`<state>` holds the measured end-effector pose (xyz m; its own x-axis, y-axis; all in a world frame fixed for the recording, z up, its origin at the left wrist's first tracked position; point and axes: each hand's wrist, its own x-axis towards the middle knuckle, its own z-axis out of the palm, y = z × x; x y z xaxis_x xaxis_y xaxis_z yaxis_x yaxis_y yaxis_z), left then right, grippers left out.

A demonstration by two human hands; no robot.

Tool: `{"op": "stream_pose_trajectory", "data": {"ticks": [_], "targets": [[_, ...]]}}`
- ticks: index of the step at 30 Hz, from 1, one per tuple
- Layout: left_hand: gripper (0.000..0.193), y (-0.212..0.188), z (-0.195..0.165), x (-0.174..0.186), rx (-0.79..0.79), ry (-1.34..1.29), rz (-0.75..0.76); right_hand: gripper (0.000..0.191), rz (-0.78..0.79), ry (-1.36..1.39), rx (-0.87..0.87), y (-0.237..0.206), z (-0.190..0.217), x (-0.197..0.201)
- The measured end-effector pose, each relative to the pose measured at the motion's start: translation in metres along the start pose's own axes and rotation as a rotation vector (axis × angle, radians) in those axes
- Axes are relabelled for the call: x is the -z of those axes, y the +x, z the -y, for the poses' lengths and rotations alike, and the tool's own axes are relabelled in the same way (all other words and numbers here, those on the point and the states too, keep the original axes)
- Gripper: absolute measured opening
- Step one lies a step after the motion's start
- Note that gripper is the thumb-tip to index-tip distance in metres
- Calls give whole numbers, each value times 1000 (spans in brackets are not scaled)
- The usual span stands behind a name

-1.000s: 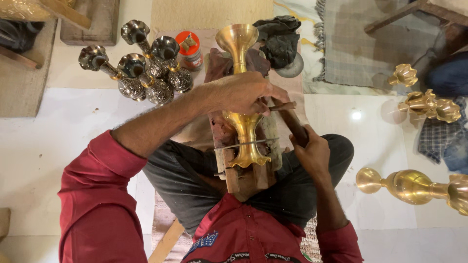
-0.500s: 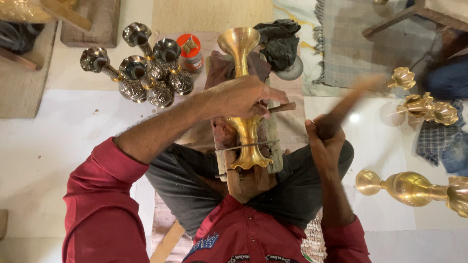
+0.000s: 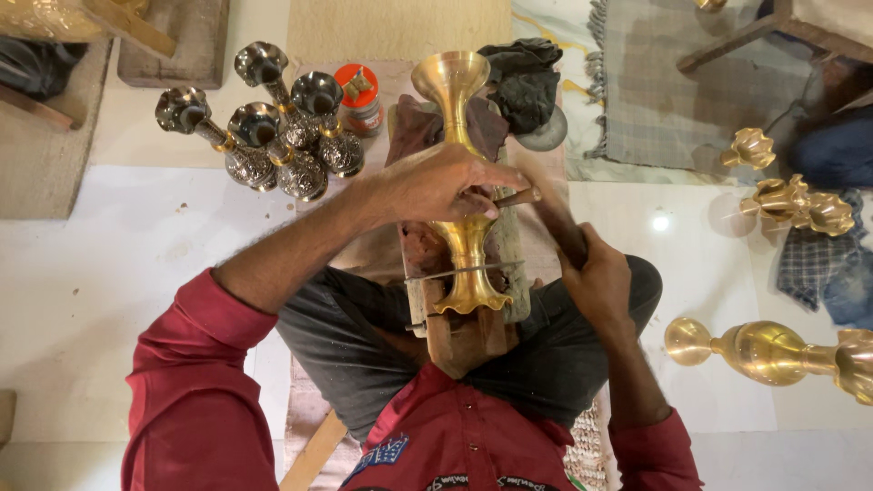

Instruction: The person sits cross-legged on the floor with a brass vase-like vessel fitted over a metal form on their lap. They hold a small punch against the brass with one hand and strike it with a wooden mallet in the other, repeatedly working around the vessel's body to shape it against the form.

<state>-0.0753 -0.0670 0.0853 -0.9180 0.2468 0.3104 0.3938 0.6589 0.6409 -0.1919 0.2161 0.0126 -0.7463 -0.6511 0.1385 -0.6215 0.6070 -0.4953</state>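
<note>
A brass trumpet-shaped vase [image 3: 452, 84] lies on a wooden block [image 3: 511, 264] across my lap, held down by a thin metal bar [image 3: 468, 270]. My left hand [image 3: 435, 186] rests over the vase's narrow waist and grips a small chisel [image 3: 516, 195] whose end sticks out to the right. My right hand [image 3: 596, 275] is just right of the block, closed around a dark wooden hammer handle [image 3: 556, 223] that angles up toward the chisel. The hammer's head is blurred.
Several dark silvery vases [image 3: 273, 136] stand at the upper left beside an orange-lidded jar [image 3: 361, 95]. A dark cloth [image 3: 523, 82] lies behind the block. Brass flower-shaped pieces [image 3: 791, 200] and a large brass piece [image 3: 764, 350] lie right, near a grey rug [image 3: 673, 100].
My right hand swung the hammer up and out to the right, then brought it back down toward the chisel. My left hand and the vase stayed put.
</note>
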Motion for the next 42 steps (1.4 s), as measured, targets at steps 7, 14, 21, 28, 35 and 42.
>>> {"op": "stream_pose_trajectory", "data": {"ticks": [7,14,21,28,35,42], "targets": [[50,-2,2,-3,-12,-30,10,20,-73,533,-12,10,-15,-11],[51,-10,-4,2,61,-61,10,18,-292,29,381,28,1,18],[51,-13,-3,-7,224,-41,-16,14,-235,148,284,31,21,28],[52,-24,9,-11,187,33,-38,19,-133,115,180,26,18,30],[46,-23,17,-15,112,-68,-40,31,75,-269,137,26,21,27],[59,-24,1,-2,-55,10,-113,21,-142,383,110,32,26,33]]}}
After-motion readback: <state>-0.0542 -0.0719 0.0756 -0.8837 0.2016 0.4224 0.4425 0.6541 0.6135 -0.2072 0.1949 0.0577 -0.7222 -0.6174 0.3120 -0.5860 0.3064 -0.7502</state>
